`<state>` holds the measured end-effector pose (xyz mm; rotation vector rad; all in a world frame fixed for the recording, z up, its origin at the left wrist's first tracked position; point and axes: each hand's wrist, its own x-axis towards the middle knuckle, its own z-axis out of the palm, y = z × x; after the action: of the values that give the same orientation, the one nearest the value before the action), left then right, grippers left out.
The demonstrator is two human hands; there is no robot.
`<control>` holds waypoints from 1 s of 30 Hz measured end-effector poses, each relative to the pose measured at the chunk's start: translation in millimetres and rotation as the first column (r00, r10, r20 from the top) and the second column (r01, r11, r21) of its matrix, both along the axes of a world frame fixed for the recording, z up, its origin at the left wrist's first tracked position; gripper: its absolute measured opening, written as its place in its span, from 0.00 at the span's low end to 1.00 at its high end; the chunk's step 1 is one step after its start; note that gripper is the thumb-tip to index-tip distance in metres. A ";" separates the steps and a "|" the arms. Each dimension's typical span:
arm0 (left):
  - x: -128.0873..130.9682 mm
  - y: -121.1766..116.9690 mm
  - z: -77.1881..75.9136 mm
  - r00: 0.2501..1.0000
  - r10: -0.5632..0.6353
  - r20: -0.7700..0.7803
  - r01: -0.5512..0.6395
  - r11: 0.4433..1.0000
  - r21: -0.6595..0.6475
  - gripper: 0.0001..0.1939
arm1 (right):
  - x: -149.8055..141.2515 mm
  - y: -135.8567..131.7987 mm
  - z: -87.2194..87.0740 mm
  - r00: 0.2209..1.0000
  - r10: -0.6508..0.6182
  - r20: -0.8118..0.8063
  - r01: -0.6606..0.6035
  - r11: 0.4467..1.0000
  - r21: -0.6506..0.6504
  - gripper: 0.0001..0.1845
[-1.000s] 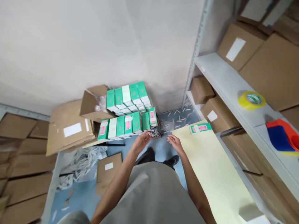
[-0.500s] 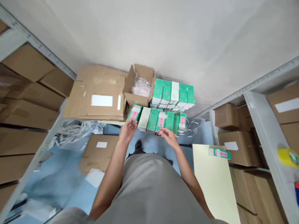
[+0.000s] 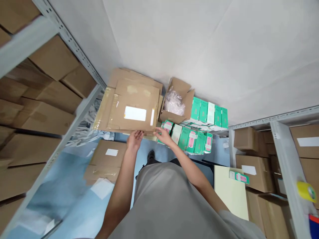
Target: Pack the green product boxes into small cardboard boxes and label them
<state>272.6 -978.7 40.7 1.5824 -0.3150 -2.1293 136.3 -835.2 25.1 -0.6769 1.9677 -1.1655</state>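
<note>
Gripping flattened cardboard (image 3: 134, 96) at its near edge with left hand (image 3: 134, 142) and right hand (image 3: 163, 136), probably for even support, beside green boxes (image 3: 184, 138).

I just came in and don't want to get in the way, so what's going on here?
Someone has both hands at the near edge of a stack of flattened cardboard: the left hand at its middle, the right hand near its right corner. Just right of the stack stands an open carton with clear plastic wrap inside. Rows of green boxes stand beside and in front of the carton; neither hand seems to hold one.
</note>
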 end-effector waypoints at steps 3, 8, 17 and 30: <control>1.1 -0.7 3.9 0.999 -0.036 0.000 0.036 0.999 -0.027 0.04 | -0.7 -24.5 -2.7 0.986 0.014 -0.165 0.001 0.996 0.091 0.21; 3.4 -3.2 13.3 0.997 -0.080 0.008 0.080 0.986 -0.146 0.07 | 1.5 -35.2 4.2 0.951 -0.023 -0.307 0.068 0.988 0.137 0.13; -5.0 -18.1 30.7 0.999 -0.044 -0.018 0.037 0.953 -0.300 0.14 | -2.8 -51.2 25.8 0.952 -0.236 -0.195 0.264 0.955 0.132 0.21; -29.0 15.0 119.6 0.952 -0.247 -0.182 0.050 0.709 -0.703 0.12 | 9.5 12.4 90.4 0.885 -0.423 0.197 0.466 0.792 -0.393 0.32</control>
<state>243.7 -963.8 160.3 0.8382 -1.0463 -1.9451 145.8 -822.8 115.5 -0.3540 1.8473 -1.9283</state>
